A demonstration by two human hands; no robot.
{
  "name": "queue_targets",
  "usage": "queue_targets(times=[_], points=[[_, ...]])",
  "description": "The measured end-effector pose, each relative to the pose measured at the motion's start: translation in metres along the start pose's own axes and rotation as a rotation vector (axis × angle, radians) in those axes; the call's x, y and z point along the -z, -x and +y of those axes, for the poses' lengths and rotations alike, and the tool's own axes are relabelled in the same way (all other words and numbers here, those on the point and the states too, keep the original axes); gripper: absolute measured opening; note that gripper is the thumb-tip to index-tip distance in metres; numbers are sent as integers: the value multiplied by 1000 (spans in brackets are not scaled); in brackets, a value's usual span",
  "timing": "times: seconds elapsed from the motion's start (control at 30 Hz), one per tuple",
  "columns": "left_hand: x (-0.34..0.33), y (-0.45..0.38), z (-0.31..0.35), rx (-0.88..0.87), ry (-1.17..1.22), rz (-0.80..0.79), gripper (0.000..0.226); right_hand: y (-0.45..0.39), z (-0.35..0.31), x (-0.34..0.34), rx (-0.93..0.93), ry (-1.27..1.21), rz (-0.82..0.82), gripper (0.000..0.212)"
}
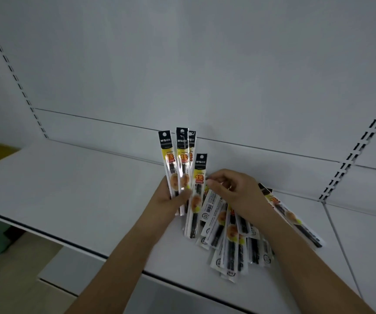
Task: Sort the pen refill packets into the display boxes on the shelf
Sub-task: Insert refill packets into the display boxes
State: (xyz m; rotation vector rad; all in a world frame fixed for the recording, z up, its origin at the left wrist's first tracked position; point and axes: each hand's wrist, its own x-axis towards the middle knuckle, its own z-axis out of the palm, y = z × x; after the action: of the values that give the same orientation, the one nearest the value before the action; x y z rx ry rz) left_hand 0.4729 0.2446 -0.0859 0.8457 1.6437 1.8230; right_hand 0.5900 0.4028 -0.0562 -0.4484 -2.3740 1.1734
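My left hand [167, 199] holds a fan of several pen refill packets [178, 159] upright above the white shelf [74, 189]; they are long, clear, with black tops and yellow labels. One more packet [197, 196] stands just right of that bunch, and the fingertips of my right hand [232, 189] pinch it near its yellow label. Under and around my right hand lies a loose pile of packets [232, 243] on the shelf, some face down. One packet [293, 218] lies slanted at the pile's right side. No display box is in view.
The shelf's white back panel [182, 64] rises behind. Slotted uprights stand at the left [12, 71] and right [359, 146]. A lower shelf [69, 270] shows under the front edge. A seam [341, 245] splits off a neighbouring shelf on the right.
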Motion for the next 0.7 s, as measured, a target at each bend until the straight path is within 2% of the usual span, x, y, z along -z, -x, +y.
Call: queue_targets(times=[0.2, 0.43, 0.6, 0.7], points=[[-4, 4, 3, -23, -94, -91, 30, 0, 0, -4, 12, -53, -3, 22], [-10, 11, 10, -4, -80, -103, 24, -1, -5, 2, -50, -553, 98, 12], [-12, 8, 5, -93, -239, -145, 25, 0, -6, -5, -10, -505, 134, 17], [-10, 5, 1, -118, -213, -53, 19, 1, -6, -2, -5, -431, 149, 16]])
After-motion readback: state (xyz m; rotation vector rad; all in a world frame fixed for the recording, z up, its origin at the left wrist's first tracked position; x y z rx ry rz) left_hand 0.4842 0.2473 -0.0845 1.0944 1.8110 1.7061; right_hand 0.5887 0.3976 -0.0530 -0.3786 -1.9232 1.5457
